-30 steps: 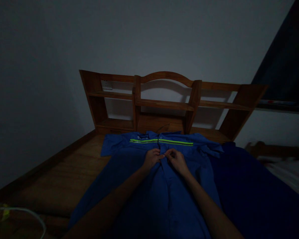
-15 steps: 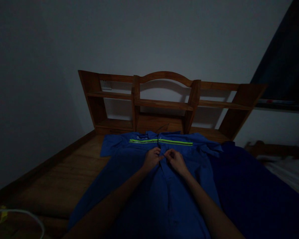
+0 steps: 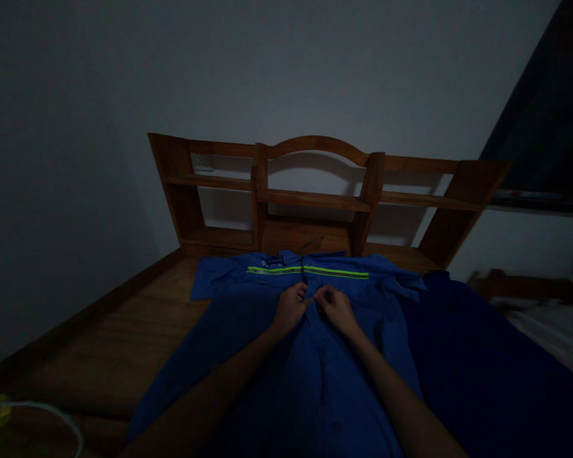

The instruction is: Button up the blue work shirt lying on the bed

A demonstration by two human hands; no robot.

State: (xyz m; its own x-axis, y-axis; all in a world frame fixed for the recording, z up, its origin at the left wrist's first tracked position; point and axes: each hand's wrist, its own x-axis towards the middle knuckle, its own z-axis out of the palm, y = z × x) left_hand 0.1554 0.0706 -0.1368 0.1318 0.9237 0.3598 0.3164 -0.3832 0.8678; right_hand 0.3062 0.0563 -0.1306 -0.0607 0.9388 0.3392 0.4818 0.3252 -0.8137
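Observation:
A blue short-sleeved shirt (image 3: 262, 356) with a bright yellow-green stripe across the chest lies spread face up, its collar toward the wooden headboard. Both hands meet at its front placket, just below the stripe. My left hand (image 3: 292, 306) pinches the placket edge from the left, thumb and fingers drawn together. From the right, my right hand (image 3: 335, 305) grips the opposite edge between thumb and curled fingers. The fingertips nearly touch. Whether a button lies between them is too dark and small to make out.
Behind the shirt stands a wooden headboard (image 3: 310, 201) with open shelves, against a pale wall (image 3: 286, 70). Bare wooden boards (image 3: 138, 324) show at the left, with a pale cable (image 3: 52, 409) at the lower left corner. Dark blue fabric (image 3: 477, 362) lies at the right.
Both hands stay at the same spot on the placket, with only slight finger movement. The view has shifted very slightly.

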